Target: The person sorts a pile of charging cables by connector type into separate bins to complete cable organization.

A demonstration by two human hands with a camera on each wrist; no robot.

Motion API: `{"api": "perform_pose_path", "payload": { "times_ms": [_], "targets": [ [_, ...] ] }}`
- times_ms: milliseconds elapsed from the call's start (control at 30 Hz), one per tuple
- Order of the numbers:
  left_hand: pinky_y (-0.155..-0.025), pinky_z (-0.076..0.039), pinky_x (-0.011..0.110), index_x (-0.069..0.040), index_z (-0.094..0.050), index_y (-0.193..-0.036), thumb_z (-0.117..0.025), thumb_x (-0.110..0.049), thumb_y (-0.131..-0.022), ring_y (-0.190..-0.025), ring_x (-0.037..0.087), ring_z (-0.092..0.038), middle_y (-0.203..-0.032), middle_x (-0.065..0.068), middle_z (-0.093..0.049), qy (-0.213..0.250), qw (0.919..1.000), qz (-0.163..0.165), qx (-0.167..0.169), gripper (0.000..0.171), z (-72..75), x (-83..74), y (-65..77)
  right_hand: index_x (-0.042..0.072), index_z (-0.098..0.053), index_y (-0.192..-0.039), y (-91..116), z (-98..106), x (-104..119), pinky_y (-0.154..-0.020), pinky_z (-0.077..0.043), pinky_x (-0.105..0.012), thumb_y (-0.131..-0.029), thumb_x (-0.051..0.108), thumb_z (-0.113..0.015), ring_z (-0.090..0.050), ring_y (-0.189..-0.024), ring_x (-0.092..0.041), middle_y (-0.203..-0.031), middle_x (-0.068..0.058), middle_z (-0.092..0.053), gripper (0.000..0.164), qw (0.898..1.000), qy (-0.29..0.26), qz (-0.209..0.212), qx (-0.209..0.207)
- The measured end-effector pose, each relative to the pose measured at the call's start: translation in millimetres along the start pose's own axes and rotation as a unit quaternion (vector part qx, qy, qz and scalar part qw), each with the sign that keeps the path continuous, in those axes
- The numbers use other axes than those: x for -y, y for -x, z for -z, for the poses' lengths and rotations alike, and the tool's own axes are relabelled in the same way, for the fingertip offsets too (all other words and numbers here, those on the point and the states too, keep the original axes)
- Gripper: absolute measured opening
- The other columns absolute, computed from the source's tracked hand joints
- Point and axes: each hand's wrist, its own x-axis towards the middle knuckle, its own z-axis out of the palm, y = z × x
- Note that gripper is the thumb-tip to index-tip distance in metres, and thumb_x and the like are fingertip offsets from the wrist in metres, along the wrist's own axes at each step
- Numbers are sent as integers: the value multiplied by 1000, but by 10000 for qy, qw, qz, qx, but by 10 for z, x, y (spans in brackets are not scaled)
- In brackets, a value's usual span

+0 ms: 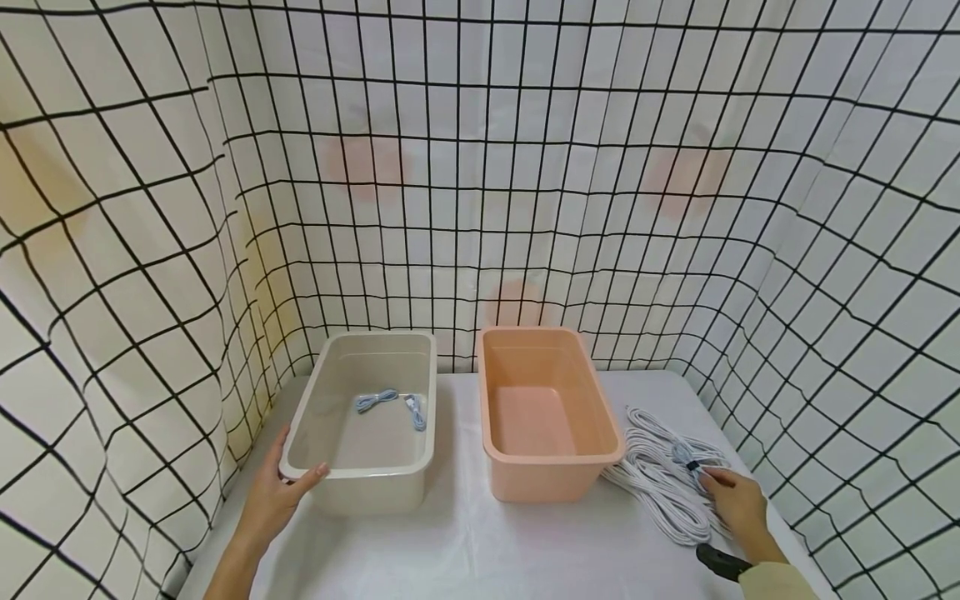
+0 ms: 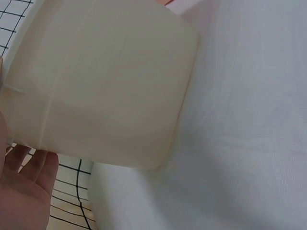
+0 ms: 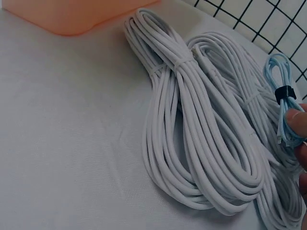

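Note:
My left hand (image 1: 275, 492) grips the near left corner of a beige plastic bin (image 1: 375, 492), thumb over the rim and fingers along the outer side. Inside that bin lie two small bundles of blue cable: one bundle (image 1: 377, 401) lies toward the left, the other bundle (image 1: 416, 412) by the right wall. At the right, my right hand (image 1: 738, 508) pinches a small light blue cable bundle (image 3: 283, 79) between thumb and fingers. A black strap (image 3: 285, 94) wraps its middle. Large coils of white cable (image 3: 206, 124) lie below and beside this hand.
An orange plastic bin (image 1: 551, 479) stands between the beige bin and the white coils, with nothing visible in it. Black netting (image 1: 480, 208) surrounds the white-covered table (image 1: 465, 550) at the back and both sides. A black band (image 1: 722, 562) circles the right wrist.

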Motion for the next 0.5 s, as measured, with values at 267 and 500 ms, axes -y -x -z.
{"api": "perform_pose_path", "payload": {
  "times_ms": [267,500],
  "targets": [
    [-82,-46,17,-1,-10,-165,-81,-26,-93,-123,42,-52,-147,35,-43,-80,10000,-5,-52,104,-1,2,0,-5,-69,-127,-5,89,152,-92,-48,-59,-101,24,-67,-58,-116,-47,-123,-30,-66,39,9995,-294,62,20],
    [-83,-47,20,-2,-10,-165,-81,-28,-93,-125,43,-52,-148,35,-43,-185,9998,53,-59,104,-5,11,-2,-6,-67,-130,8,130,324,-82,-53,-45,-104,29,-63,-58,-116,-44,-129,-30,-62,43,9985,-525,127,84]
  ]
}}
